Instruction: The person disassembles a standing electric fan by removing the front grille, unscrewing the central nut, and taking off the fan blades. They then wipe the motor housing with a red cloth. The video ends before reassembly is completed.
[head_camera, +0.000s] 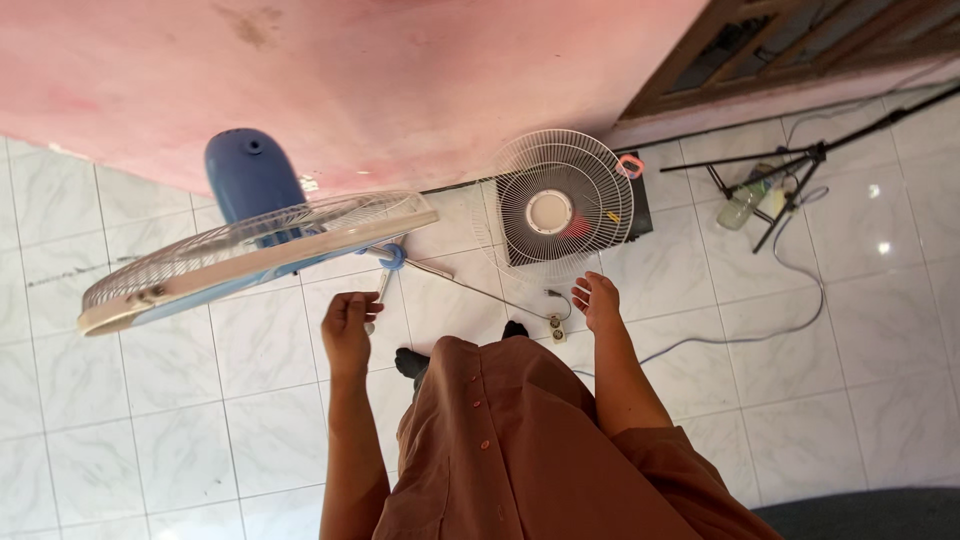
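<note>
A slim tool was pinched in the left hand, tip at the blue fan's hub behind its grille. The right hand hung open, empty. Steadying the grille would probably have helped.

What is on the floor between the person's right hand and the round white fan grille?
In the head view, only bare white tile lies between the right hand and the round white wire fan grille.

Single head view, steeply downward over tiled floor, moderately near.
</note>
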